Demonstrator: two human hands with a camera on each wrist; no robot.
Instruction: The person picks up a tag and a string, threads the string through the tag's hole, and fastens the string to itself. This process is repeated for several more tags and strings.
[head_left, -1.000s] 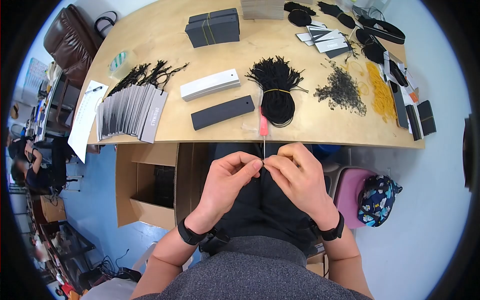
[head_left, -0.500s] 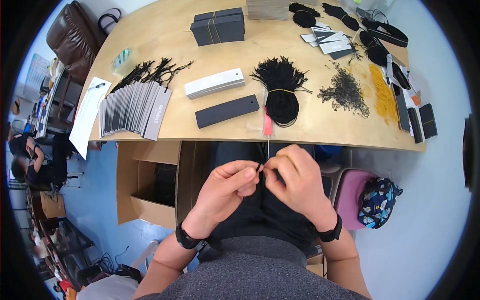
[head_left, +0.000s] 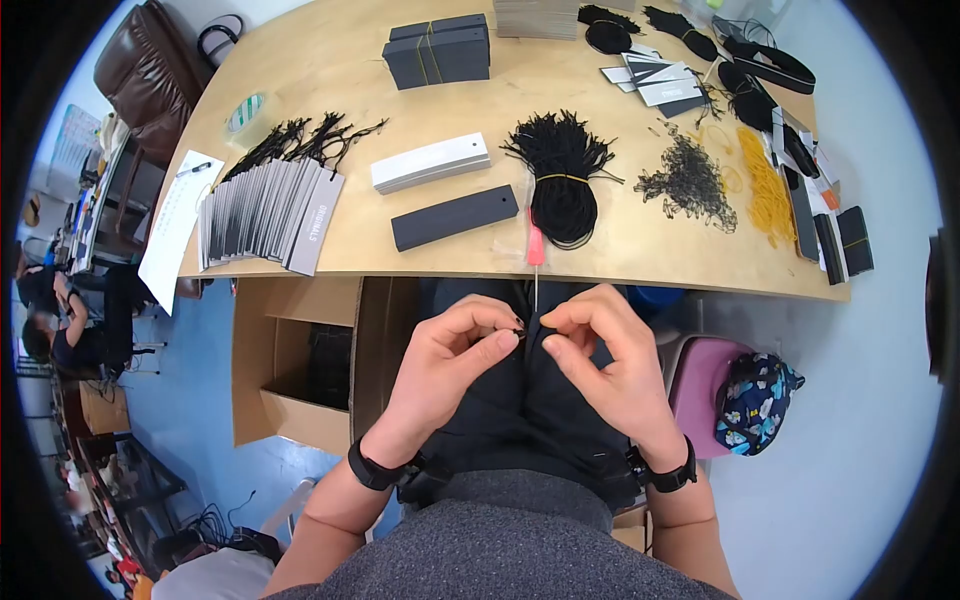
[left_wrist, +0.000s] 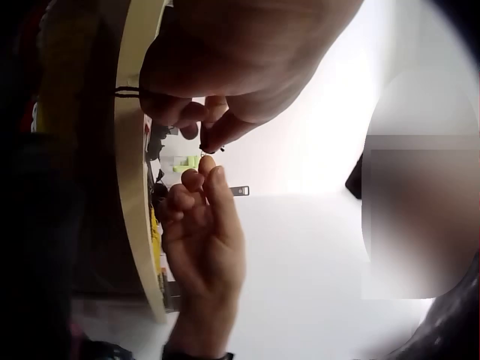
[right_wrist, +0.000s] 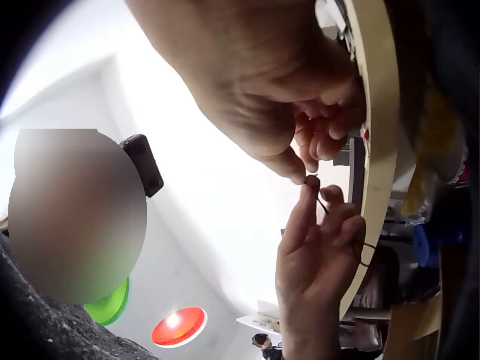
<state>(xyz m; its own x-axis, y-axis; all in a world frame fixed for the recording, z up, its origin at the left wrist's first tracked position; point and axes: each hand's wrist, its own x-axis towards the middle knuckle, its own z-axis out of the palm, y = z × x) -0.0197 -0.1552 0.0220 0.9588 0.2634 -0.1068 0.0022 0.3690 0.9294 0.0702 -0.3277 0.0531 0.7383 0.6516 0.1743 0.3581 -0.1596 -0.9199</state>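
In the head view the left hand (head_left: 450,365) pinches a black cord (head_left: 519,332) between thumb and forefinger, above the lap. A thin loop of this cord (left_wrist: 127,90) sticks out behind its curled fingers in the left wrist view. The right hand (head_left: 618,370) is close by with thumb and forefinger bent towards the left fingertips; whether something tiny lies between them is unclear. A red-handled tool (head_left: 535,246) points its thin metal shaft over the table edge, just beyond both hands. The banded bundle of black cords (head_left: 565,190) lies behind it.
On the table (head_left: 330,65) are a dark tag strip (head_left: 455,217), white strips (head_left: 430,163), a fanned row of strung tags (head_left: 265,220), black pins (head_left: 690,185) and yellow bands (head_left: 765,190). An open carton (head_left: 300,410) stands below, left of the lap.
The right hand has moved slightly right, and its fingertips are farther from the left ones. The left thumb and forefinger have shifted on the cord. Things on the table have stayed put.
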